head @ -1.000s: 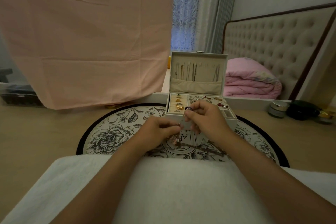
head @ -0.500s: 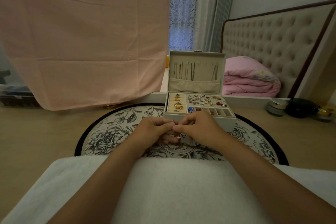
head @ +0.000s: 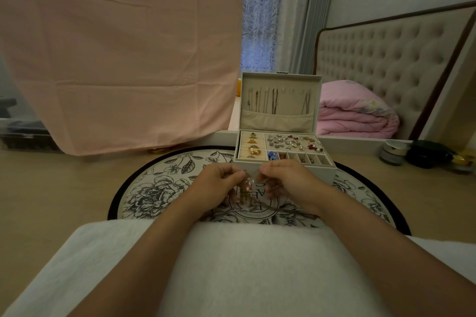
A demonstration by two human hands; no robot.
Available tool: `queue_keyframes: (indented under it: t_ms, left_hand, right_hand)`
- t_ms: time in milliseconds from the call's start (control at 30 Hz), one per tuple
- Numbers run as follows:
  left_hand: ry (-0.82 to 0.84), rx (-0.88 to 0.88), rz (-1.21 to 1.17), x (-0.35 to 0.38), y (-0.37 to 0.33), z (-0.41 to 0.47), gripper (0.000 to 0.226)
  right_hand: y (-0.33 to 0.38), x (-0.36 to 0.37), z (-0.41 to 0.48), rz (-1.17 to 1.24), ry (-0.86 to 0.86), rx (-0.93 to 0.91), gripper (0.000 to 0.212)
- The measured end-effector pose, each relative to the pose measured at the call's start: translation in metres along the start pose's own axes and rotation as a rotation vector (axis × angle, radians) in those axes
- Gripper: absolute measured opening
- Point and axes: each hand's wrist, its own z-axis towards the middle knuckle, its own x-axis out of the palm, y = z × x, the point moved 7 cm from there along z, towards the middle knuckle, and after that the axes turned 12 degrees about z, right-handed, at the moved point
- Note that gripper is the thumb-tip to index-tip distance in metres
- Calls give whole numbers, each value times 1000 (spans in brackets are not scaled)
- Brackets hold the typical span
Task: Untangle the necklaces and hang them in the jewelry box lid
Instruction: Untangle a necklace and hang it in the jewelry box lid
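Hidden: the fingertips of both hands curl inward out of sight. The knots are too fine to make out, and the forearms are cut off by the bottom edge.
Left hand [head: 216, 185]: clenched, pinching the tangled necklaces [head: 246, 188].
Right hand [head: 286, 183]: pinching the same bunch from the other side.
Necklaces: thin gold-toned chains at frame centre, just in front of the jewelry box [head: 319, 171]. One strand trails onto the round floral mat [head: 159, 188].
Lid [head: 280, 80]: upright and fabric-lined, with slim hung chains [head: 274, 100] above a pocket.
Tray: small compartments of blurred trinkets.
Foreground: a white fuzzy towel [head: 244, 265] on the beige tabletop [head: 51, 188].
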Motion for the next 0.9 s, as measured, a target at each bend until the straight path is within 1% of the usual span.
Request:
queue_keyframes:
  t_ms: [100, 167, 233, 267, 367, 467, 533, 667, 700, 767, 833, 867, 900]
  left_hand:
    - [45, -90, -51, 3, 6, 1, 25]
    - [45, -118, -153, 5, 8, 3, 26]
    - [27, -125, -250, 7, 9, 6, 26]
    - [21, -123, -311, 7, 9, 8, 26]
    - [42, -129, -534, 11, 6, 9, 26]
    - [134, -123, -675, 17, 1, 7, 18]
    - [152, -129, -691, 17, 0, 6, 21]
    - [35, -173, -659, 10, 8, 9, 15]
    - [18, -178, -663, 9, 10, 9, 15]
    - [4, -168, -671, 8, 12, 11, 19]
    - [-7, -145, -661, 6, 10, 10, 17]
    - [-11, -135, -659, 6, 9, 10, 16]
    - [-7, -124, -660, 5, 7, 9, 16]
  right_hand:
    - [-2, 1, 1, 108, -9, 29, 30]
    - [-3, 2, 1, 158, -27, 36, 34]
    - [-4, 4, 2, 203, -38, 37, 45]
    - [-4, 5, 1, 208, -40, 39, 46]
    - [-6, 6, 0, 153, -26, 64, 35]
    - [-9, 6, 0, 95, 23, 81, 28]
    - [-10, 5, 2, 123, 21, 76, 21]
    - [-11, -3, 7, 215, -81, 53, 20]
    - [-9, -3, 7, 238, -82, 36, 21]
    - [-5, -1, 6, 274, -64, -23, 13]
    - [-1, 0, 5, 287, -60, -73, 25]
    - [0, 0, 4, 291, -48, -85, 26]
    - [0, 2, 3, 301, -28, -88, 23]
